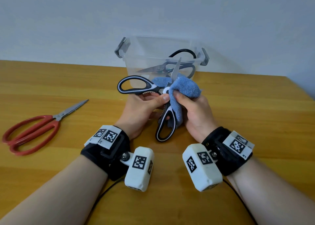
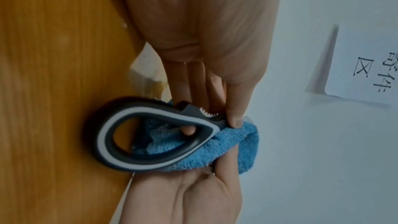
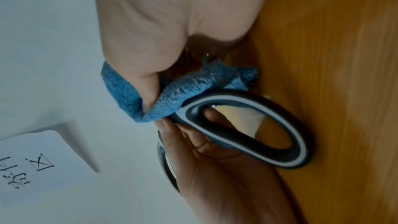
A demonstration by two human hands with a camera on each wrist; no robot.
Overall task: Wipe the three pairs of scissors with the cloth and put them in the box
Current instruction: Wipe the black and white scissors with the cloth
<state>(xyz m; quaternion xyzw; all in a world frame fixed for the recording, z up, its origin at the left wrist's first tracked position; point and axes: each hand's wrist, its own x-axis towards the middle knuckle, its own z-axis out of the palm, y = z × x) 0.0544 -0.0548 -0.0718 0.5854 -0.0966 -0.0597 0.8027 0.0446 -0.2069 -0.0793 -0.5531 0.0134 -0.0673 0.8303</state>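
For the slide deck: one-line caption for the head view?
Left hand holds opened black-and-white scissors; right hand wipes them with blue cloth.

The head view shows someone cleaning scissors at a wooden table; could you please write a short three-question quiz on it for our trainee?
1. True or false: the red-handled scissors lie inside the clear box.
2. Which hand grips the blue cloth? A) left hand B) right hand
3. Fill in: the pair already in the box is the ______-handled scissors.

Key
1. False: they lie on the table, left of the hands.
2. B: the right hand wraps the cloth round a blade of the black-and-white scissors, which the left hand holds.
3. Black.
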